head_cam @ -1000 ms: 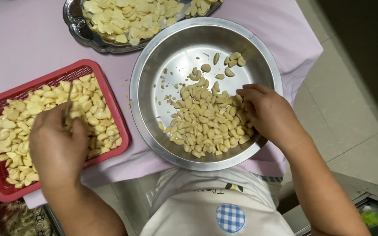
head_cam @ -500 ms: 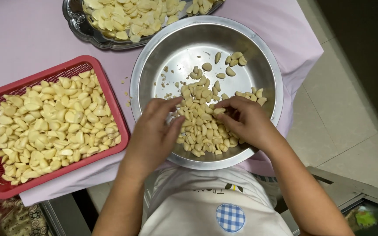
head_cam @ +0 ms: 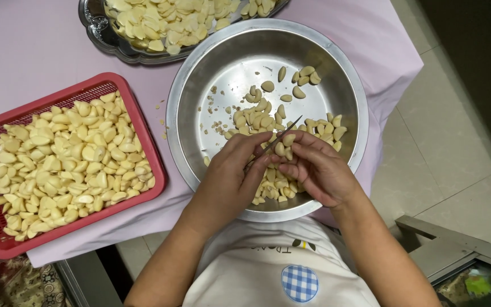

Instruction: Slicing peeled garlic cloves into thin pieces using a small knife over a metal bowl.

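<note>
- Head view: the left hand (head_cam: 231, 173) is closed around a thin knife (head_cam: 279, 138), its narrow blade slanting up and to the right over the steel bowl (head_cam: 348, 79).
- The right hand (head_cam: 316, 167) pinches one garlic clove (head_cam: 288, 140) between its fingertips, just beside the blade; both hands meet over the near half of the bowl.
- The clove looks light, firm and smooth, likely slippery once peeled, so a pinch across its flat sides should hold it best; the knife is stiff and sharp, best held by its handle.
- The steel bowl holds a loose heap of cloves under the hands, with scattered cloves and small trimmings farther back.
- The red basket (head_cam: 143, 122), to the left, is filled with pale peeled cloves.
- A metal tray (head_cam: 95, 25) at the top edge holds more peeled cloves.
</note>
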